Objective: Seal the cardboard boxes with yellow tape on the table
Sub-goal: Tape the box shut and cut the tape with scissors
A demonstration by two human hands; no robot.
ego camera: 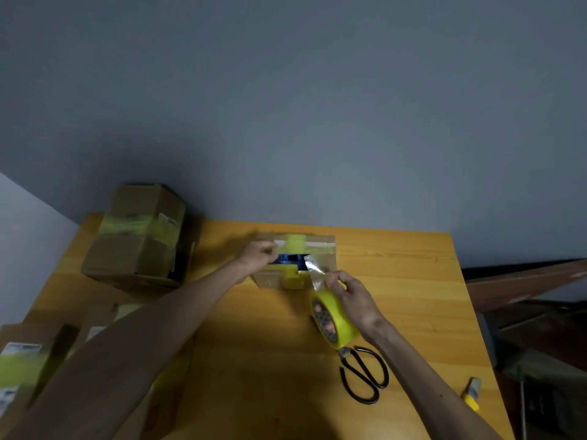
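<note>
Right hand [349, 296] fingers curled round the yellow tape roll [335, 315], fingertips pinching its loose end. Left hand [259, 254] fingers curled on the left edge of the small cardboard box [265, 281], mid-counter [254, 344]. Scissors [362, 373] just beside the roll. Taped box [139, 239] back left.

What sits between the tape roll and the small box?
Head view: a pulled-out strip of tape spans from the tape roll, in the right hand, to the small box.
</note>
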